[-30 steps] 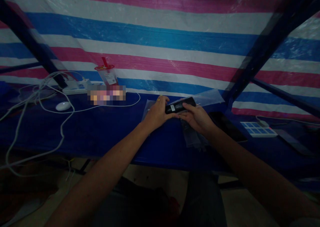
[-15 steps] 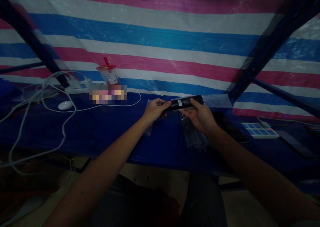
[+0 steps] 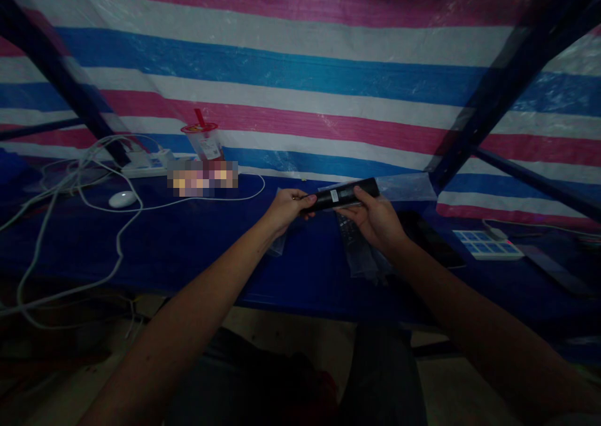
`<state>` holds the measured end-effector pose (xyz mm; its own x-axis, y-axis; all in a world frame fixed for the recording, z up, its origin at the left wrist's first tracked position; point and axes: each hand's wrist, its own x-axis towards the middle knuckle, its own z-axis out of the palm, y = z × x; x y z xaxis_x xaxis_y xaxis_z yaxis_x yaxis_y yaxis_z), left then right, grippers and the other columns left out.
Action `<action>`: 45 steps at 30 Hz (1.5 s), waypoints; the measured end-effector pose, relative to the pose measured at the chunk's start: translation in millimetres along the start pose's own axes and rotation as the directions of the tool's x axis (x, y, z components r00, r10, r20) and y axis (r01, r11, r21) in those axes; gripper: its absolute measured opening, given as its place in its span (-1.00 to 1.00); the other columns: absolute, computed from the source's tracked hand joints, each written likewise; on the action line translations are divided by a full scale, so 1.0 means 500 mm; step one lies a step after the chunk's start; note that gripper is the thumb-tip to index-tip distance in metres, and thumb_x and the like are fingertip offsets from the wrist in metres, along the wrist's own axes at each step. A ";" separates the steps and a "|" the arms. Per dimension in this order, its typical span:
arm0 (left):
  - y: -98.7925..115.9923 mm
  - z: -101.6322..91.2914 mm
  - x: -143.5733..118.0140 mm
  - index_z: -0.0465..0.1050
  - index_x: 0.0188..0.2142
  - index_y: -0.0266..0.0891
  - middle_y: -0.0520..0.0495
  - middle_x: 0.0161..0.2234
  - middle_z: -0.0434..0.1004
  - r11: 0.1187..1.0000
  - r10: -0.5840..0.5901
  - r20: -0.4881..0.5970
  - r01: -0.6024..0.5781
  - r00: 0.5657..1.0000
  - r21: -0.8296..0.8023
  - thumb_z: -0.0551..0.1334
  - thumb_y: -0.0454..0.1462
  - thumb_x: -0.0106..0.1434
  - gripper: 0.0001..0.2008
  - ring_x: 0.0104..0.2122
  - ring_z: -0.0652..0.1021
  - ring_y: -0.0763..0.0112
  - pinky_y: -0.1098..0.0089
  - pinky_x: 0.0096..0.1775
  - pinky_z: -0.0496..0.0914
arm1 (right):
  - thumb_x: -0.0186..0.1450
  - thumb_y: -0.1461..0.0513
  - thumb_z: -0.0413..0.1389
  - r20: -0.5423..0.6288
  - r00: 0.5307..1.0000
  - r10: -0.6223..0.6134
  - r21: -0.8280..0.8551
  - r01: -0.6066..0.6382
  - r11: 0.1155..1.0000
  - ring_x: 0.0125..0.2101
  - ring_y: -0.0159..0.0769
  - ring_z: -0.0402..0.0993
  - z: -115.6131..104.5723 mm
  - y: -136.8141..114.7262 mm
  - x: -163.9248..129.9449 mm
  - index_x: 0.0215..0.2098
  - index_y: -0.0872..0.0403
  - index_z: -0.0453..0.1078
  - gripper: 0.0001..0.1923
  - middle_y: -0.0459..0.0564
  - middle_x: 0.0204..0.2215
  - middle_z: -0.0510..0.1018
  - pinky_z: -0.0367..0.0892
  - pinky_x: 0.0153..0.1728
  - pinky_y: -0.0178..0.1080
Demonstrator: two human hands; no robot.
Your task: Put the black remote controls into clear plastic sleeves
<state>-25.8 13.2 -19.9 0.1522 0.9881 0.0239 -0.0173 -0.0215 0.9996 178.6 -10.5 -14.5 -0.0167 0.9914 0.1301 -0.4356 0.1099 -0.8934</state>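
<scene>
**A:** Head view first: where is the black remote (image 3: 346, 194), and who has it?

**B:** It is held up just above the blue counter (image 3: 188, 238), between both hands. The left hand (image 3: 287, 207) pinches its left end with fingertips closed on it; the right hand (image 3: 375, 219) wraps the right half from below, thumb on top. Both are clamped on the remote.

**A:** Which way does its long axis run?

**B:** Nearly left to right across the view, with the right end tilted slightly up and away. A small white label faces the camera near the middle.

**A:** Which hand carries more of it?

**B:** The right, I judge; it covers more of the length, while the left only nips the tip.

**A:** What lies beneath?

**B:** A clear plastic bag (image 3: 361, 250) lies flat on the counter under the right hand, with something dark inside that I cannot make out. Another clear bag (image 3: 408, 187) sits behind the remote, against the striped tarp (image 3: 300, 69).

**A:** Room to move?

**B:** Open counter to the left of the left hand, as far as the white cables (image 3: 117, 225) and the mouse (image 3: 123, 198). A cup with a red lid (image 3: 203, 139) stands well apart at the back. To the right a dark flat slab (image 3: 436, 238) lies near the right wrist, and the counter's front edge runs close under both forearms
</scene>
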 end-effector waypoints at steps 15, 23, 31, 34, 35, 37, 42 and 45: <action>0.000 0.002 -0.003 0.44 -0.39 -0.26 -0.06 -0.56 0.52 0.999 0.035 0.012 -0.035 0.999 -0.004 0.33 -0.31 0.22 -0.90 -0.54 0.53 0.41 0.36 -0.43 0.36 | 0.22 0.20 0.29 -0.022 1.000 0.004 0.031 -0.003 1.000 -0.26 -0.14 0.62 0.011 -0.005 -0.008 -0.25 0.02 0.36 -0.79 -0.02 -0.30 0.60 0.54 -0.06 0.08; -0.003 0.002 -0.001 0.43 -0.38 -0.28 -0.05 -0.54 0.51 0.997 0.042 0.023 -0.041 0.999 -0.060 0.33 -0.29 0.21 -0.88 -0.57 0.52 0.45 0.42 -0.49 0.31 | 0.23 0.18 0.30 -0.023 1.000 -0.022 0.013 0.022 1.000 -0.22 -0.11 0.63 0.008 -0.002 -0.005 -0.25 0.03 0.34 -0.77 -0.01 -0.26 0.59 0.53 -0.05 0.12; 0.000 0.012 -0.011 0.34 -0.33 -0.22 0.00 -0.58 0.47 0.993 0.048 0.096 -0.037 0.994 -0.113 0.40 -0.07 0.21 -0.67 -0.67 0.46 0.50 0.45 -0.63 0.20 | 0.22 0.19 0.31 -0.006 1.000 -0.010 0.094 0.011 0.995 -0.20 -0.10 0.63 0.007 -0.006 -0.004 -0.25 0.05 0.39 -0.78 0.01 -0.25 0.63 0.52 -0.01 0.11; 0.000 0.013 -0.012 0.34 -0.35 -0.23 0.00 -0.58 0.48 0.994 0.068 0.064 -0.062 0.996 -0.089 0.45 -0.12 0.16 -0.66 -0.67 0.45 0.51 0.46 -0.63 0.21 | 0.22 0.19 0.31 -0.010 1.000 -0.003 0.079 0.004 0.997 -0.21 -0.11 0.63 0.009 -0.005 -0.006 -0.25 0.05 0.40 -0.79 0.00 -0.29 0.63 0.52 -0.02 0.09; 0.001 0.013 -0.012 0.34 -0.36 -0.24 0.00 -0.58 0.49 0.994 0.070 0.055 -0.065 0.996 -0.088 0.45 -0.15 0.16 -0.67 -0.67 0.45 0.51 0.46 -0.62 0.23 | 0.22 0.19 0.31 -0.016 1.000 0.004 0.077 -0.003 0.997 -0.21 -0.11 0.63 0.009 -0.005 -0.007 -0.25 0.05 0.40 -0.79 0.00 -0.30 0.63 0.52 -0.02 0.09; 0.004 0.014 -0.013 0.34 -0.38 -0.25 -0.02 -0.56 0.50 0.993 0.064 0.049 -0.059 0.997 -0.099 0.44 -0.18 0.17 -0.70 -0.67 0.46 0.52 0.46 -0.61 0.25 | 0.21 0.19 0.31 -0.027 1.000 0.012 0.079 -0.010 0.997 -0.22 -0.11 0.63 0.010 -0.004 -0.007 -0.25 0.05 0.39 -0.78 0.00 -0.31 0.63 0.53 -0.03 0.08; 0.009 0.013 -0.013 0.34 -0.39 -0.25 -0.02 -0.55 0.50 0.989 0.057 0.042 -0.050 0.998 -0.141 0.42 -0.23 0.18 -0.74 -0.67 0.45 0.52 0.46 -0.63 0.23 | 0.23 0.21 0.30 -0.012 1.000 -0.002 0.087 0.003 0.996 -0.23 -0.12 0.63 0.008 -0.003 -0.005 -0.26 0.05 0.40 -0.81 0.01 -0.29 0.64 0.54 -0.03 0.09; 0.008 0.012 -0.012 0.35 -0.38 -0.25 0.00 -0.56 0.49 0.989 0.061 0.041 -0.054 0.997 -0.136 0.40 -0.23 0.20 -0.76 -0.67 0.45 0.53 0.47 -0.62 0.24 | 0.24 0.21 0.30 -0.006 1.000 -0.001 0.095 0.002 0.995 -0.20 -0.10 0.64 0.006 -0.003 -0.004 -0.25 0.05 0.40 -0.81 0.01 -0.27 0.64 0.56 -0.04 0.09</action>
<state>-21.0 6.2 -16.1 0.1917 0.9778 0.0848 -0.1593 -0.0543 0.9857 176.4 -12.6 -12.2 -0.0108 0.9917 0.1283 -0.5190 0.1041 -0.8484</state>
